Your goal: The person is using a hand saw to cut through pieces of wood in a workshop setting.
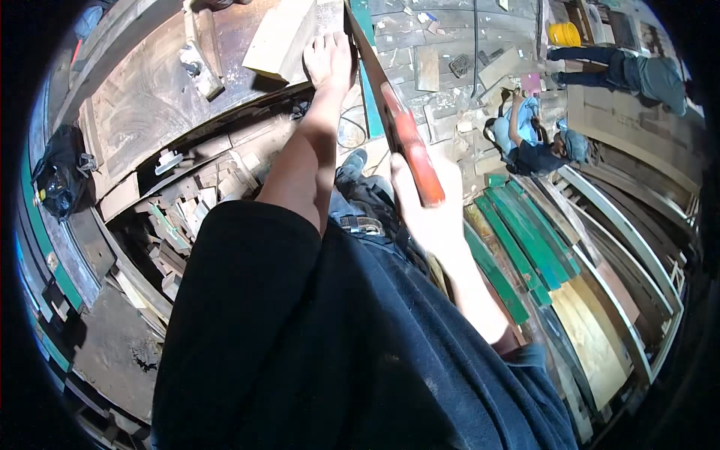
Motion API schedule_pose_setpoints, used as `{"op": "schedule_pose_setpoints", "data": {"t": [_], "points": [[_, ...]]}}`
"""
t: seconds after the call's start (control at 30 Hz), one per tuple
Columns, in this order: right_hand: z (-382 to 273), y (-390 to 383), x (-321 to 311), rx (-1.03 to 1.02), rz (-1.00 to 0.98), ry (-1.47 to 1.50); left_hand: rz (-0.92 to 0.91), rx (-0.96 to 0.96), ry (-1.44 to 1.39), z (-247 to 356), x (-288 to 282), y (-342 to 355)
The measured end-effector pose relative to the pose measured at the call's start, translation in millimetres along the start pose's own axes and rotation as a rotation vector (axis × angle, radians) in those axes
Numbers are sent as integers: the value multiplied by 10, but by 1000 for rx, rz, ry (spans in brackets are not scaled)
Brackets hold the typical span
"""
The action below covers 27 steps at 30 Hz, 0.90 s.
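My right hand (435, 199) is wrapped round the red-orange handle of a handsaw (379, 75), partly blurred. Its long brown blade runs up and to the left, past the bench's edge, to the top of the picture. Just left of the blade, my left hand (328, 64) lies on top of pale timber at the bench edge, fingers stretched out and pointing away from me. Beside that hand, a thick pale wood block (281, 37) rests on the worn wooden bench (157, 105). Whether the blade touches the timber, I cannot tell.
Scrap wood (202, 202) fills the space under the bench. A black bag (61, 172) hangs at its left. Green boards (525, 240) are stacked to my right. Two other people, one crouching (532, 139), one standing (637, 75), are farther right, near a yellow bucket (564, 34).
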State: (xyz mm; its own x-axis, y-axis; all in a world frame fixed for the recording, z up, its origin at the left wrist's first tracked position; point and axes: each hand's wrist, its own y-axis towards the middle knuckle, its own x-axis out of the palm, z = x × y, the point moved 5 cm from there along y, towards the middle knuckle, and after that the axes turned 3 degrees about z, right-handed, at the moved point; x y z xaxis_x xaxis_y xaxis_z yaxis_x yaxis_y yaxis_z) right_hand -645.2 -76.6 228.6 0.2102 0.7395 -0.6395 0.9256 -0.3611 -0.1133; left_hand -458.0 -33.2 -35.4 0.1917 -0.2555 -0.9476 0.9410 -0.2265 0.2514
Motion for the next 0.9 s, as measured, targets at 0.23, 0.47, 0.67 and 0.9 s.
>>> {"op": "schedule_pose_setpoints", "data": {"t": [0.23, 0.47, 0.67, 0.9], "points": [[34, -65, -22, 133, -44, 84, -2, 16, 15, -26, -179, 6], [118, 169, 197, 57, -32, 219, -157, 1, -43, -6, -206, 11], [-80, -14, 65, 197, -119, 222, -66, 12, 22, -93, -111, 23], [24, -70, 96, 53, 12, 200, -86, 38, -25, -38, -104, 8]]}}
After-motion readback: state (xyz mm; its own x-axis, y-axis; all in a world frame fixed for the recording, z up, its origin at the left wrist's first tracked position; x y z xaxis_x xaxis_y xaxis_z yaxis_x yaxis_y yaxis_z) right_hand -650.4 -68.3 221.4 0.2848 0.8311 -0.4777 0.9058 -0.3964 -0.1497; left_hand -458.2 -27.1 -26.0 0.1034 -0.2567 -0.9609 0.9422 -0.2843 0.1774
